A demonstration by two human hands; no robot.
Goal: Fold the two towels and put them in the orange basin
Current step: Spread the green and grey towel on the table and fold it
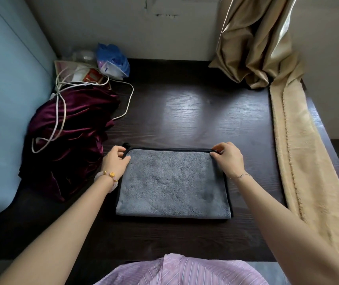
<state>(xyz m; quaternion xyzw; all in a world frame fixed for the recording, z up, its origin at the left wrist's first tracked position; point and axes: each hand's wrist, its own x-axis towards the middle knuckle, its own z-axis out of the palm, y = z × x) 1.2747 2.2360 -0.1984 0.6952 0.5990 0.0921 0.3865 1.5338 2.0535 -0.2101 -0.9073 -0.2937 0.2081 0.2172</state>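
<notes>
A grey towel (pixel 172 184) with a dark hem lies folded flat on the dark wooden table (pixel 195 112), right in front of me. My left hand (pixel 116 159) pinches its far left corner, where a small black loop sticks out. My right hand (pixel 229 158) pinches the far right corner. Both far corners sit at the table surface. No orange basin and no second towel show in this view.
A heap of maroon velvet cloth (pixel 69 138) with a white cable (pixel 61 103) across it lies at the left. Bags and packets (pixel 111 60) sit in the back left corner. A beige curtain (pixel 255 44) and a beige blanket strip (pixel 300 153) run down the right side.
</notes>
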